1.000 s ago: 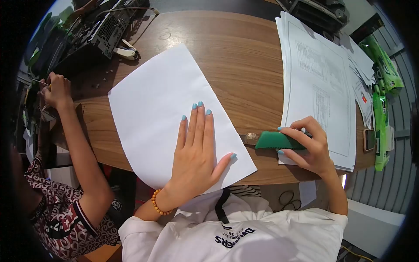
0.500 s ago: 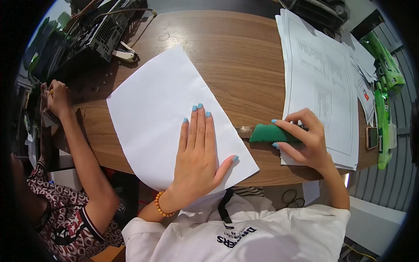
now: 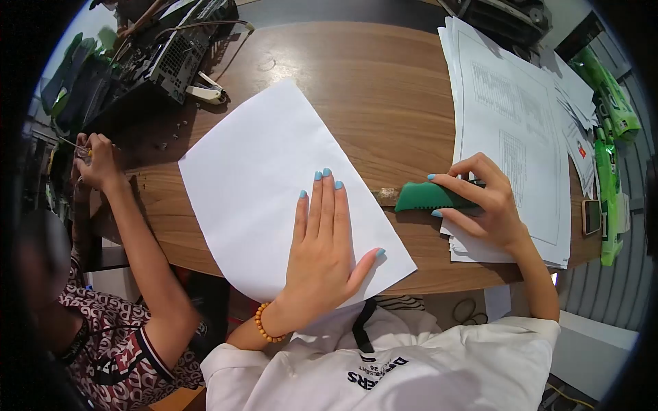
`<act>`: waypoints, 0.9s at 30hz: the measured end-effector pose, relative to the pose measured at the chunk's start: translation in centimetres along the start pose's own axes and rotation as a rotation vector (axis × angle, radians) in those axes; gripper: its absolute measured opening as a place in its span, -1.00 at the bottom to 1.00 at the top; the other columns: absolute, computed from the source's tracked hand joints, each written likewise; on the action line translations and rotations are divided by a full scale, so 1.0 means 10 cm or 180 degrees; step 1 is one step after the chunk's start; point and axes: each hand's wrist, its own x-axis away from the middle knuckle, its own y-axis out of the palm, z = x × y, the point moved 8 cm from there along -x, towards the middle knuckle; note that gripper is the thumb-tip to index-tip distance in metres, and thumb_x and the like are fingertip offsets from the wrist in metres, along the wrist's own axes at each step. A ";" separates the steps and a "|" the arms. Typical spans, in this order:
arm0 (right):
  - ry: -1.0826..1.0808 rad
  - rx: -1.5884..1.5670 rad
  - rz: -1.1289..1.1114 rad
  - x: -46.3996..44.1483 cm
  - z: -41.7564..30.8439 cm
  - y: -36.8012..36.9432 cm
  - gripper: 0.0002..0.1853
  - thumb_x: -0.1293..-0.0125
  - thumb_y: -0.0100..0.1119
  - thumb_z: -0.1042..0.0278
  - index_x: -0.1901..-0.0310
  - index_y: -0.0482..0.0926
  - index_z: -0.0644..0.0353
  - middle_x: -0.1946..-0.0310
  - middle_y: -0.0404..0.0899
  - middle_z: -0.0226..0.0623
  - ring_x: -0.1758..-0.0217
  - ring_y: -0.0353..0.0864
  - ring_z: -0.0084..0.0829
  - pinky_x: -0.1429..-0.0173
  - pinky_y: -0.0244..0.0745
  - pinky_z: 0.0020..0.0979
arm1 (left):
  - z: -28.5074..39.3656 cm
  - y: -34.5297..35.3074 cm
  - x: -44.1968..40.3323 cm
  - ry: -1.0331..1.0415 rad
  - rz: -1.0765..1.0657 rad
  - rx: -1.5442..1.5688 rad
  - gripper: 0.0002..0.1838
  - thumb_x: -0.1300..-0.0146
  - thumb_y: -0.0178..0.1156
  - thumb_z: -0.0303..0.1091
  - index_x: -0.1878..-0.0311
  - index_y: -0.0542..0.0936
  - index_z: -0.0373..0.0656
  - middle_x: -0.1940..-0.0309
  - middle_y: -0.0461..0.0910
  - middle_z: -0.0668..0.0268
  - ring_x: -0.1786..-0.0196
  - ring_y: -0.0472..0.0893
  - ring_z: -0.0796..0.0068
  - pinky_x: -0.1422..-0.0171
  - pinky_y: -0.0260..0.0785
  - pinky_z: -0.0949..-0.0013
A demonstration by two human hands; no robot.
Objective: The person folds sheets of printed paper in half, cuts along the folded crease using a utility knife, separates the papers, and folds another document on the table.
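Observation:
A sheet of white paper (image 3: pixel 250 151), apparently folded or layered, lies at an angle on the wooden table, its lower left edge curling over the front. My left hand (image 3: pixel 323 250) rests flat on it, fingers stretched out and thumb spread, pressing nothing else. To its right, my right hand (image 3: pixel 483 202) grips a green-handled knife (image 3: pixel 435 196) with fingers and thumb. The knife's worn metal blade (image 3: pixel 386 197) points left and meets the paper's right edge; its tip is hidden by the paper.
A stack of printed sheets (image 3: pixel 507 103) stands right, partly beneath my right hand. Beyond are a phone (image 3: pixel 591 216) and green packages (image 3: pixel 608 192). A black computer case (image 3: pixel 179 61) and white clip-like tool (image 3: pixel 207 90) lie back left. Another person's hand (image 3: pixel 101 163) works at left.
My right hand and the knife have moved slightly away from me along the paper's right edge. My left hand stays flat on the paper. The whole view has shifted a little.

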 end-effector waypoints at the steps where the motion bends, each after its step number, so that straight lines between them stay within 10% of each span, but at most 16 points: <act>1: -0.0007 -0.0001 0.0009 0.00 0.00 0.00 -0.58 0.17 0.37 0.33 0.15 0.60 0.12 0.36 0.46 -0.33 0.32 0.43 -0.38 0.28 0.38 -0.41 | 0.00 0.00 0.00 0.0005 0.0012 0.0066 -0.16 -0.15 0.06 -0.07 -0.24 0.01 -0.60 -0.28 -0.05 -0.31 -0.38 -0.06 -0.16 -0.40 -0.28 -0.02; 27: -0.0190 0.0053 -0.0167 -0.11 0.05 0.01 -0.59 0.20 0.37 0.35 0.18 0.61 0.10 0.31 0.46 -0.34 0.25 0.40 -0.36 0.11 0.28 -0.35 | 0.02 -0.02 0.03 0.0116 0.0017 0.0077 -0.17 -0.13 0.07 -0.05 -0.22 0.06 -0.61 -0.28 -0.05 -0.30 -0.38 -0.06 -0.17 -0.39 -0.23 -0.03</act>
